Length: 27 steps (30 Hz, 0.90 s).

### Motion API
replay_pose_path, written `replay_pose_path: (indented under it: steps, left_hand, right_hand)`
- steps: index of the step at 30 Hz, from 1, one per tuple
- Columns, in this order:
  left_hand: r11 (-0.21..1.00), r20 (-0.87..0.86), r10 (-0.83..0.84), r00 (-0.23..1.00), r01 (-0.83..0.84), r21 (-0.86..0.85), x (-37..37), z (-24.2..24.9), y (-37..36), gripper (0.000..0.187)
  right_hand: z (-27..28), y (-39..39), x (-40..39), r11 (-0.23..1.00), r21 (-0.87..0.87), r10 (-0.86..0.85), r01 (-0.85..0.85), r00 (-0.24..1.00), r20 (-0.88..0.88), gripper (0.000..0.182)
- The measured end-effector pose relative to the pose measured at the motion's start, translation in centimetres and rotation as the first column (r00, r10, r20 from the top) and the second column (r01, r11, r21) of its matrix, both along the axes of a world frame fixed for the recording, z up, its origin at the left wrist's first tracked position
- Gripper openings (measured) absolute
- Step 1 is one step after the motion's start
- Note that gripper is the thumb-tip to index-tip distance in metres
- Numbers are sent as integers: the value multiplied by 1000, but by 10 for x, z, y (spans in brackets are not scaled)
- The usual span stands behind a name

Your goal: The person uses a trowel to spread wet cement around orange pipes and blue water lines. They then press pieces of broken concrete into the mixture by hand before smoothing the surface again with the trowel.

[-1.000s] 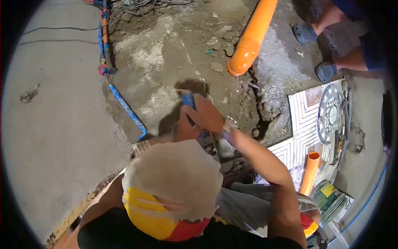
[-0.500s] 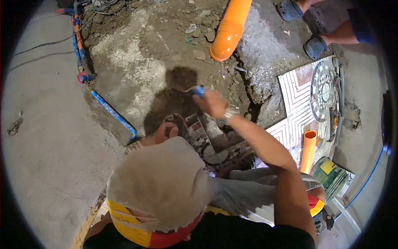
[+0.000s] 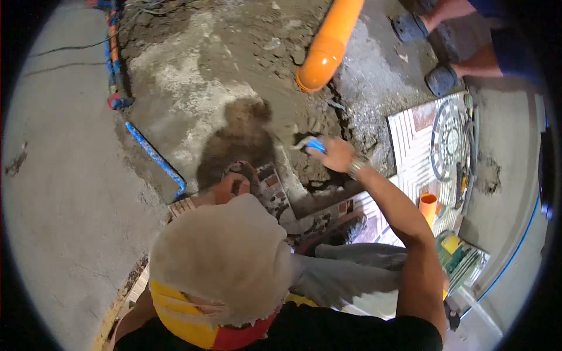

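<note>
We see a slim hand tool with a bright blue handle (image 3: 317,145) above the muddy ground, left of the short orange elbow's lower right side, in the right hand (image 3: 338,154). The right fingers are closed round the handle, and a silver metal band (image 3: 358,166) circles that wrist. The tool's long axis runs roughly across our view, tilted a little; its handle end lies towards the palm, and its pale, thin working end (image 3: 300,143) points left, away from the hand. That end is blurred against the wet grey-brown mud (image 3: 304,117), and it looks like a trowel's neck, though we cannot be sure; nor can we tell whether it touches the mud.

The left hand (image 3: 225,190) is low and further left, its fingers bent beside a dark reddish-brown rounded thing (image 3: 244,169). We cannot tell how far those fingers are open or whether they grip it, since a pale cap with yellow and red panels (image 3: 219,251) covers most of the left forearm. Just right of the hand is a mosaic-patterned tile strip (image 3: 275,193), partly in shadow.

The large orange plastic pipe (image 3: 332,44) is cut off at the top edge, and another person's legs (image 3: 477,61) are cut off at the upper right
</note>
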State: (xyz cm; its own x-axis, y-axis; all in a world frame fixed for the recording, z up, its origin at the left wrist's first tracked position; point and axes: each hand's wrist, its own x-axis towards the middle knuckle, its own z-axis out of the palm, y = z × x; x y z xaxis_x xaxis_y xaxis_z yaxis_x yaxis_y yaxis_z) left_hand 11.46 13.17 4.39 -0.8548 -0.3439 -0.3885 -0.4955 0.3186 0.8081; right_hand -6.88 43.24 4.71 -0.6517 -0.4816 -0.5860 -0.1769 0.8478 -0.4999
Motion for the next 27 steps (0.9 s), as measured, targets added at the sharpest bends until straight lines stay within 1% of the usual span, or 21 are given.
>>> replay_pose_path:
  steps: [1, 2, 3, 4, 5, 6, 7, 10, 12, 13, 15, 16, 17, 18, 19, 20, 21, 22, 23, 25, 27]
  left_hand:
    - [997, -54, -9, 999, 13, 78, 2, -8, -2, 17]
    - [987, -105, -14, 994, 31, 157, 4, -17, -3, 18]
    - [983, -132, -39, 991, 61, 172, 3, -21, -3, 18]
    - [986, -143, -54, 988, 75, 147, 4, -24, -5, 18]
    - [989, -141, -74, 987, 90, 113, 4, -24, -5, 18]
    - [992, -135, -91, 987, 101, 70, 4, -25, -6, 19]
    - [993, -130, -107, 986, 111, 28, 4, -25, -7, 19]
    - [988, -130, -151, 980, 144, -61, 4, -26, -8, 20]
    - [981, -136, -179, 974, 166, -103, 3, -27, -9, 21]
    - [975, -141, -195, 971, 176, -132, 2, -25, -10, 21]
    - [961, -148, -223, 964, 192, -197, 1, -23, -12, 22]
    - [957, -155, -232, 960, 197, -211, 0, -23, -13, 22]
    - [957, -154, -233, 960, 198, -214, 1, -22, -13, 22]
    - [959, -148, -229, 962, 197, -206, 1, -23, -14, 22]
    - [965, -138, -221, 965, 195, -178, 2, -25, -14, 22]
    - [970, -131, -212, 968, 192, -150, 1, -27, -15, 22]
    - [973, -123, -208, 970, 193, -125, 0, -29, -14, 22]
    - [976, -108, -203, 973, 193, -102, 1, -29, -14, 22]
    - [978, -95, -200, 975, 193, -83, 0, -30, -15, 22]
    - [980, -84, -195, 977, 191, -45, 1, -32, -16, 21]
    - [982, -63, -189, 980, 189, -1, 4, -36, -16, 21]
  right_hand:
    - [6, 9, 1, 996, 85, -30, 36, 997, -66, 53]
    - [13, 1, 0, 997, 75, -10, 16, 997, -80, 53]
    - [20, -8, 1, 992, 13, -124, 124, 992, -36, 53]
    - [25, -17, 2, 969, -42, -242, 243, 970, 18, 53]
    - [24, -46, 4, 926, -219, -314, 306, 950, 0, 50]
    - [10, -78, -2, 919, -275, -295, 282, 956, -5, 45]
    - [-3, -114, -6, 876, -413, -269, 251, 963, 16, 46]
    - [-31, -246, -48, 861, -494, -189, 122, 978, -87, 31]
    - [-62, -286, -63, 748, -567, -360, 345, 929, 91, 33]
    - [-123, -298, -67, 672, -736, -375, 82, 895, -243, 40]
    - [-123, -282, -69, 844, -530, -223, -83, 844, -488, 46]
    - [-110, -249, -64, 904, -421, -233, 82, 918, -322, 45]
    - [-97, -216, -59, 945, -251, -257, 211, 952, -165, 44]
    - [-102, -189, -51, 864, -274, -431, 423, 902, 33, 44]
    - [-65, -161, -30, 783, -313, -553, 538, 832, 47, 42]
    - [-14, -142, -19, 683, -352, -665, 640, 744, 63, 40]
    - [5, -133, -24, 685, -345, -667, 641, 743, 56, 40]
    - [18, -126, -24, 593, -333, -658, 733, 680, 325, 38]
    - [26, -122, -21, 498, -287, -596, 818, 563, 572, 37]
    - [29, -117, -54, 491, -384, -558, 782, 621, 551, 33]
    - [38, -117, -102, 636, -320, -566, 702, 706, 425, 36]
